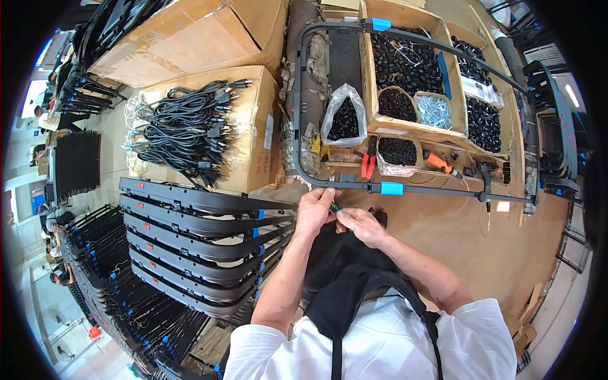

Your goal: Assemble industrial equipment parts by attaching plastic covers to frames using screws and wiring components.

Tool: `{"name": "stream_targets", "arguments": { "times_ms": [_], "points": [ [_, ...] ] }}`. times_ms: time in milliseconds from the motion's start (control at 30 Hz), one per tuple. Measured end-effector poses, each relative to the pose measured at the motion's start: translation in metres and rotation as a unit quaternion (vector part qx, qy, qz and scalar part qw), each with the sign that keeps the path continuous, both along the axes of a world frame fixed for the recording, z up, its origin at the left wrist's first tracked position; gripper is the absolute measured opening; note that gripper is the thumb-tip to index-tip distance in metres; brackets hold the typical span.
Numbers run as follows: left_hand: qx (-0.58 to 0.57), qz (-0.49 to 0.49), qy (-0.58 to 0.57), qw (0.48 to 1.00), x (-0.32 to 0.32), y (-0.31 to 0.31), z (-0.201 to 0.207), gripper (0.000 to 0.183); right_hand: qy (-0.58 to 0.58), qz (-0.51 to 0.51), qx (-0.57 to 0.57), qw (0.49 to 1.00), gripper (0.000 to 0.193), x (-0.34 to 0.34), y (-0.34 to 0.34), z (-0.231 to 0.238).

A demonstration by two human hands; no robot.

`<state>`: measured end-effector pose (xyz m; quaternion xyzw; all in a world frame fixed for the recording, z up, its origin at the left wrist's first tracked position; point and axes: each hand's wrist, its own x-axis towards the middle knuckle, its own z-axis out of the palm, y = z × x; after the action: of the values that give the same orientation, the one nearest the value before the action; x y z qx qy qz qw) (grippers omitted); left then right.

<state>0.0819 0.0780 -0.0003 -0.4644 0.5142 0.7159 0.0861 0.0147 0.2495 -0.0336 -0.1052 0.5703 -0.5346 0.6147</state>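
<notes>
Just below the near bar of a black tubular frame [437, 189], my left hand [313, 212] is closed in a pinch. My right hand [362, 227] is closed beside it, fingertips almost meeting the left ones. Between them show thin greenish wires [335, 207], mostly hidden by the fingers. Blue tape [392, 189] wraps the frame's near bar; another blue piece [381, 25] is on the far bar. The frame lies across the bench and parts boxes, with its rounded left corner above my left hand.
Inside the frame stand a wooden parts box [368, 82], a plastic bag of black parts [345, 117], red-handled pliers [368, 161] and an orange-black tool [441, 163]. Coiled black power cords [190, 126] lie on a carton [256, 145] at left. Curved black panels [190, 221] are stacked nearer me.
</notes>
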Motion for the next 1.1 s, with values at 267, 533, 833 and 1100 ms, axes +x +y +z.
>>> {"name": "stream_targets", "arguments": {
  "times_ms": [267,533,833,1100],
  "points": [
    [-0.319,0.14,0.046,0.936,0.072,0.024,-0.031,0.033,-0.137,-0.091,-0.025,0.986,0.039,-0.015,-0.024,0.013],
    [-0.133,-0.036,0.177,0.975,0.096,0.055,-0.061,0.025,-0.168,-0.114,-0.014,0.979,0.04,-0.017,-0.039,0.026],
    [-0.164,-0.042,0.163,0.972,0.103,0.045,-0.053,0.027,0.554,0.178,0.112,0.806,0.05,-0.108,-0.077,0.083],
    [0.118,0.088,0.125,0.981,0.098,0.063,-0.031,0.026,0.293,0.278,-0.038,0.914,0.052,-0.136,-0.108,0.007]
  ]
}}
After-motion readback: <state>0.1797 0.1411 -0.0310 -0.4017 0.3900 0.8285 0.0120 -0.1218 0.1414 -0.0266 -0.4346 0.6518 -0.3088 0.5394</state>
